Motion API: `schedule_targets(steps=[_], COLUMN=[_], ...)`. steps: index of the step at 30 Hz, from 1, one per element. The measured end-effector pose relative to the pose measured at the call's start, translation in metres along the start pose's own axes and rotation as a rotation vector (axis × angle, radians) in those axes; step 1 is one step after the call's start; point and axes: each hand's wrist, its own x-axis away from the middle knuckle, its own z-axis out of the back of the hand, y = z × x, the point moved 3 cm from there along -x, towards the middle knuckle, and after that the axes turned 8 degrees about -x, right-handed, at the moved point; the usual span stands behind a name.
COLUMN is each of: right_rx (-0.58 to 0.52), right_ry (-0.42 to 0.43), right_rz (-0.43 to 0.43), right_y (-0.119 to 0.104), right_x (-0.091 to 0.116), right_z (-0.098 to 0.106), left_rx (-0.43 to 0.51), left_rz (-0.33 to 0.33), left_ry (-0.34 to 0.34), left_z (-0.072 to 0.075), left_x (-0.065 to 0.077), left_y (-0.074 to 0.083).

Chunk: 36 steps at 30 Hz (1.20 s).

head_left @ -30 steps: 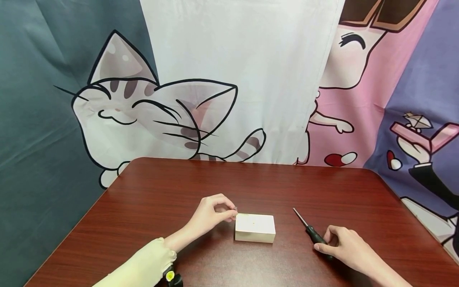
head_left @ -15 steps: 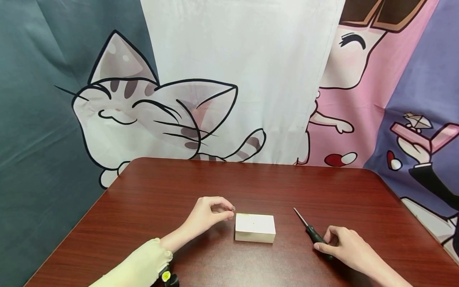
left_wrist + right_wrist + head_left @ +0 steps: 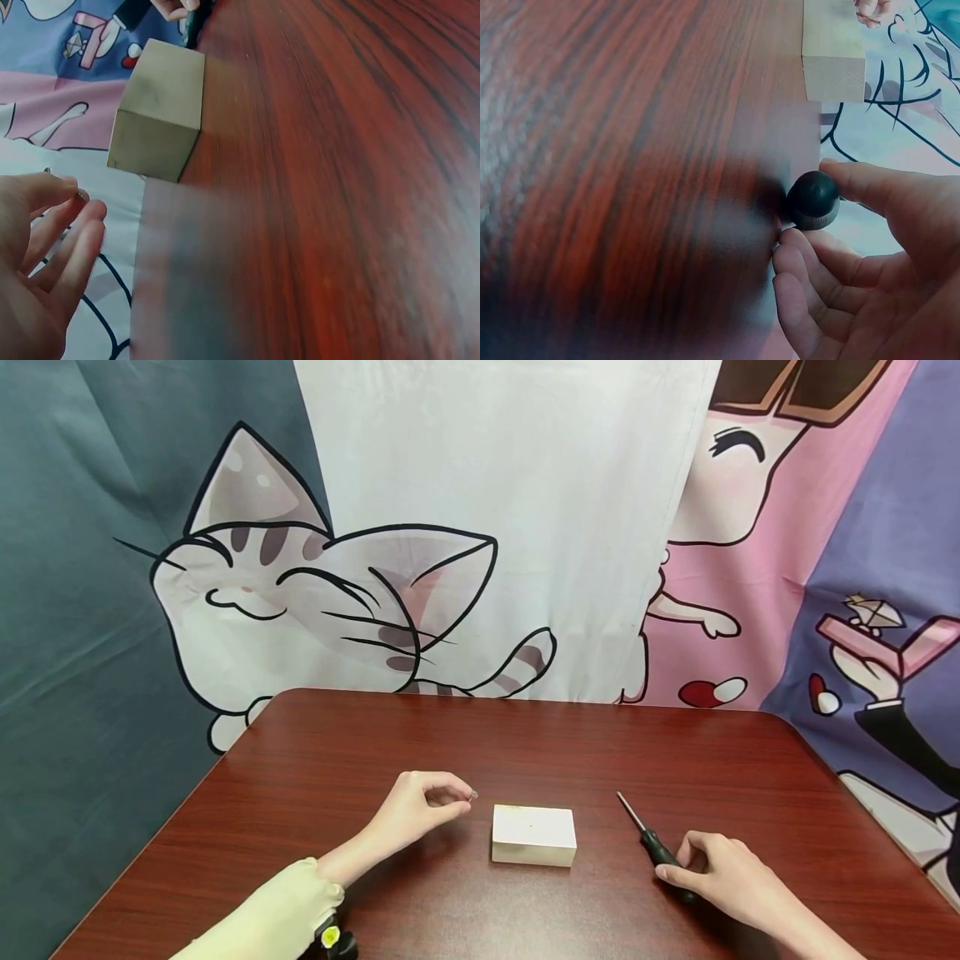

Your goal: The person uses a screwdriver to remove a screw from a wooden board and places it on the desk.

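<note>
A pale wooden block (image 3: 534, 835) lies flat at the middle of the dark red table (image 3: 525, 735). My left hand (image 3: 459, 802) hovers a little left of the block, thumb and forefinger pinching a small metal screw (image 3: 472, 794). The left wrist view shows the screw (image 3: 79, 197) at the fingertips, apart from the block (image 3: 161, 105). To the right, my right hand (image 3: 678, 870) grips the black handle of a screwdriver (image 3: 647, 837) that lies on the table, shaft pointing away. The right wrist view shows the handle's butt end (image 3: 813, 199) between thumb and fingers.
A cartoon-printed curtain (image 3: 480, 527) hangs right behind the table's far edge. A cream sleeve (image 3: 277, 918) covers the left forearm, with a wrist camera mount (image 3: 333, 937) under it. Bare tabletop surrounds the block on all sides.
My left hand has drawn back to the left with the screw, opening a gap to the block's left end. The right hand stays on the screwdriver handle.
</note>
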Motion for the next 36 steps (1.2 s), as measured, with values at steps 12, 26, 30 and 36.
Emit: schedule_targets(steps=[12, 26, 30, 36], right_rx=[0.007, -0.001, 0.000, 0.003], right_ry=[0.001, -0.009, -0.012, -0.012], right_rz=[0.021, 0.032, 0.026, 0.022], right_y=[-0.001, -0.001, -0.002, -0.001], right_x=[0.001, 0.002, 0.002, 0.002], right_z=[0.000, 0.001, 0.001, 0.000], left_rx=[-0.132, -0.274, -0.312, -0.352], left_rz=[-0.115, 0.001, 0.052, 0.053], left_ry=[-0.029, 0.031, 0.042, 0.007], left_z=[0.012, 0.017, 0.019, 0.021], left_x=[0.009, 0.016, 0.018, 0.020], left_y=[-0.009, -0.030, -0.034, -0.041])
